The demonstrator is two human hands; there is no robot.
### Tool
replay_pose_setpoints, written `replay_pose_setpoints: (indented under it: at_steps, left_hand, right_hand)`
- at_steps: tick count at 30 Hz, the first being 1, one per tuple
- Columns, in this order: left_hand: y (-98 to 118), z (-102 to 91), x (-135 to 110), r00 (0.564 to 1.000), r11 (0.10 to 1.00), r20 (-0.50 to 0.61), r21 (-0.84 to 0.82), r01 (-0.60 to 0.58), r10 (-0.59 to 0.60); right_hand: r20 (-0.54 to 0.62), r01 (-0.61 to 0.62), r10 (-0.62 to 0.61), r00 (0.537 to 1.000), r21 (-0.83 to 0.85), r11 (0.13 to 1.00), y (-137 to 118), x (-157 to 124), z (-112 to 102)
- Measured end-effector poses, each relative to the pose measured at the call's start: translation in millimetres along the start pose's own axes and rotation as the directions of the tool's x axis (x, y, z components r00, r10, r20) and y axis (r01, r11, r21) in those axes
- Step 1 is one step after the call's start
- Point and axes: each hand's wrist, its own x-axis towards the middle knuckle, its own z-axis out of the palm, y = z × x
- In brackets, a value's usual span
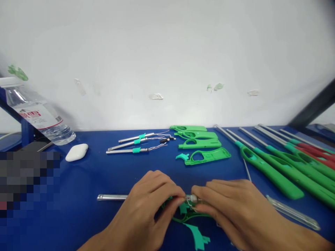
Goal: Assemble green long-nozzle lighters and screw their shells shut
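My left hand is closed in a pinch, thumb against forefinger, near the thin white wires; what lies between the fingertips is too small to name. My right hand is closed around a lighter fuel tank, whose valve end points at the left fingertips. Beneath both hands lies a green lighter handle half, mostly covered. From under the left hand a metal lighter tube sticks out leftward. A teal trigger piece rests on the blue table in front of the handle half.
Several metal tubes with wires lie behind, beside several green handle halves. Long green lighters and red ones line the right. A clear tank lies nearby. At left are a white case and water bottle.
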Motion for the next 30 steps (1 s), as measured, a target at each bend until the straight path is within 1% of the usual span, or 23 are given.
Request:
replay_pose_setpoints:
  at_steps: [2,6,14,25,30]
  left_hand:
    - [-0.1,0.6,-0.1,1.0,1.0,-0.002,-0.007,0.002,-0.002]
    - [1.2,1.3,-1.6,1.0,1.0,-0.003,-0.008,0.016,-0.016]
    - [2.4,1.1,-2.8,0.999,0.999,0.013,0.0,0.034,-0.034]
    - [2.5,0.3,-2.2,1.0,0.999,0.003,0.032,-0.006,0.006]
    - [1.6,-0.8,-1.4,1.0,0.998,0.002,0.051,-0.02,0.02]
  right_hand:
    - [-0.013,0.004,-0.004,1.0,0.001,1.0,0.4,0.3,0.4]
    - [-0.074,0.032,-0.032,0.997,0.009,0.999,0.9,0.1,2.2]
    - [-0.057,0.028,-0.027,0.998,0.032,0.999,-0.4,-0.6,1.8]
    - [-0.073,0.04,-0.039,0.997,0.02,0.999,-0.9,0.7,3.4]
    - [-0.06,0.012,-0.01,0.998,0.032,0.999,0.8,-0.1,3.0]
